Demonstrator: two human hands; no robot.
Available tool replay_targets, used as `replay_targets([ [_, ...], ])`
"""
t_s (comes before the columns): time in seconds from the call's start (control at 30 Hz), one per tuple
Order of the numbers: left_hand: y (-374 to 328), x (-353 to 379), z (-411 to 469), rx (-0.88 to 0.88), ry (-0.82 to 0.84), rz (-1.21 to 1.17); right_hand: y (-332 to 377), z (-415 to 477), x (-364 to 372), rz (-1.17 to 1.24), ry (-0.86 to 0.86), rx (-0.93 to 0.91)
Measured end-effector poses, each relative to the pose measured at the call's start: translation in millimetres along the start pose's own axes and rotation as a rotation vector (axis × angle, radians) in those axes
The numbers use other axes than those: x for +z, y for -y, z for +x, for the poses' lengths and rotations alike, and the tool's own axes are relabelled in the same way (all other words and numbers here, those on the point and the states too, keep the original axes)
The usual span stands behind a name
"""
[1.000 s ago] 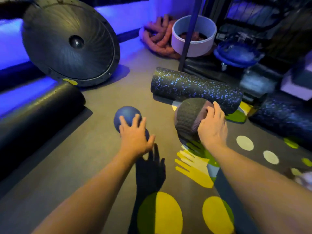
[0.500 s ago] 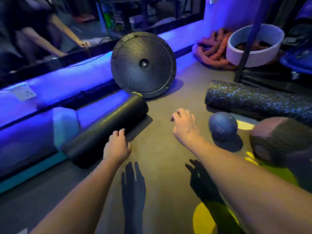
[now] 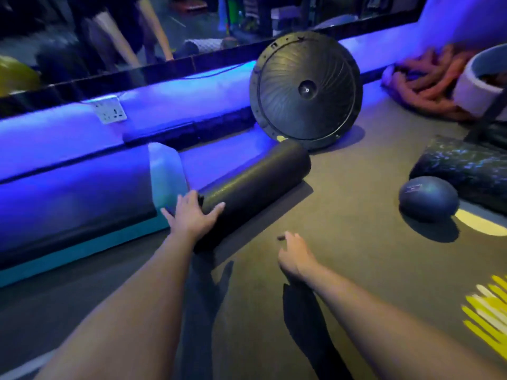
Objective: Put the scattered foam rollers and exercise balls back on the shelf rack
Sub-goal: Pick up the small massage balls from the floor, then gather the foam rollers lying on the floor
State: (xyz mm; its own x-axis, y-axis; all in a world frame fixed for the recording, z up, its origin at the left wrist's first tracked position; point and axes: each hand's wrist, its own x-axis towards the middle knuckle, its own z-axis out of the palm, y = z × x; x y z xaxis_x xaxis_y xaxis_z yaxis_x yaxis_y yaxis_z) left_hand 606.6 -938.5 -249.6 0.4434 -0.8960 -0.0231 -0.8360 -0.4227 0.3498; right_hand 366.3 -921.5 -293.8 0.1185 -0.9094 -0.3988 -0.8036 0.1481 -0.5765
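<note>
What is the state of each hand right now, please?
Left hand: open, fingers spread on the near end of the black roller.
Right hand: open, loosely curled, holding nothing.

Two foam rollers are lying on the gym floor, a plain black roller (image 3: 255, 187) and a speckled roller (image 3: 466, 174), with one dark blue exercise ball (image 3: 428, 198); one balance-trainer dome (image 3: 306, 90), one coiled rope (image 3: 422, 86) and one white wheel (image 3: 472, 83) are sitting behind.

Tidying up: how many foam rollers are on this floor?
2. A smooth black roller lies by the wall, its near end under the left hand; a speckled roller lies at the right edge behind the blue ball. Others may be out of view.
</note>
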Motion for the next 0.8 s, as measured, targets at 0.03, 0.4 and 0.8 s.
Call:
replay_targets([
  [0.03,-6,-2,-6,0.04,-0.069,0.002,-5,-1,-4,0.041,-0.045,0.04],
  [0.4,-28,17,-56,0.057,0.515,-0.045,-6,-34,-12,1.083,0.049,0.44],
  [0.8,-188,18,-136,-0.275,0.677,-0.961,-44,-46,-148,0.545,-0.139,0.283],
])
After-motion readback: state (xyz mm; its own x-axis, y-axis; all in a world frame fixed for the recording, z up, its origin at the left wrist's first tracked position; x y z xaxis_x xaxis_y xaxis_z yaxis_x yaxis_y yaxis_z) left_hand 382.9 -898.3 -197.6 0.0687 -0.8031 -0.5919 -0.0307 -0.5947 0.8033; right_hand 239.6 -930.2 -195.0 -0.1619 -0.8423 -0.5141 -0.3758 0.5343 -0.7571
